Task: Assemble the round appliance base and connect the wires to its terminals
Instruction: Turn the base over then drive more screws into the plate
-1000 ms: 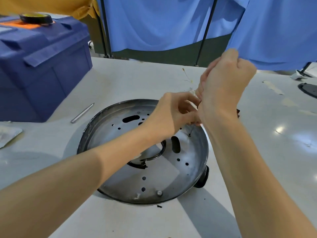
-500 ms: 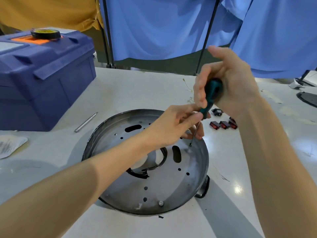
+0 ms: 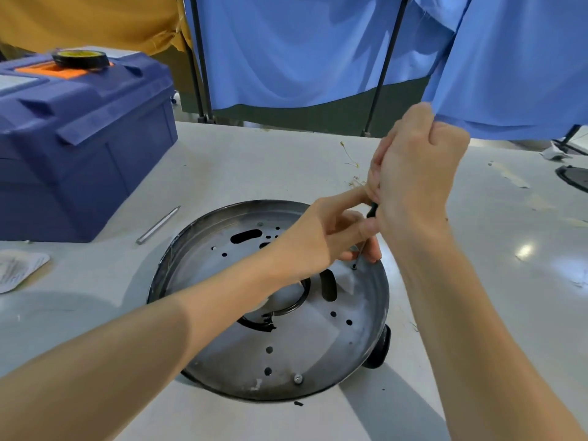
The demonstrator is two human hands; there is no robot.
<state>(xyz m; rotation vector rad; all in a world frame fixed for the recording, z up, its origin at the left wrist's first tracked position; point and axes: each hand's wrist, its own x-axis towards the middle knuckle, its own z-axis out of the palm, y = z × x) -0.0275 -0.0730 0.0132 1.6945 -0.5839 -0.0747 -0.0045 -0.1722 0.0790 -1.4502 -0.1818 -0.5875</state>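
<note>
A round metal appliance base (image 3: 318, 354) lies flat on the white table, full of holes and slots, with a black knob (image 3: 378, 351) at its right rim. My right hand (image 3: 413, 173) grips a screwdriver (image 3: 370, 211) upright; its thin shaft meets a screw (image 3: 353, 267) near the base's right side. The handle is mostly hidden in my fist. My left hand (image 3: 324, 243) reaches across the base and pinches the shaft just above the screw. Another screw (image 3: 297, 378) sits near the front rim. No wires are visible.
A blue toolbox (image 3: 79, 148) with a roll of black tape (image 3: 81, 58) on top stands at the left. A metal rod (image 3: 158, 225) lies beside it, and a white packet (image 3: 16, 270) at the far left edge. Blue cloth (image 3: 318, 49) hangs behind the table.
My right hand has turned over the screwdriver handle, so its back now faces me and hides the handle and the small red parts beyond. The left hand stays at the shaft.
</note>
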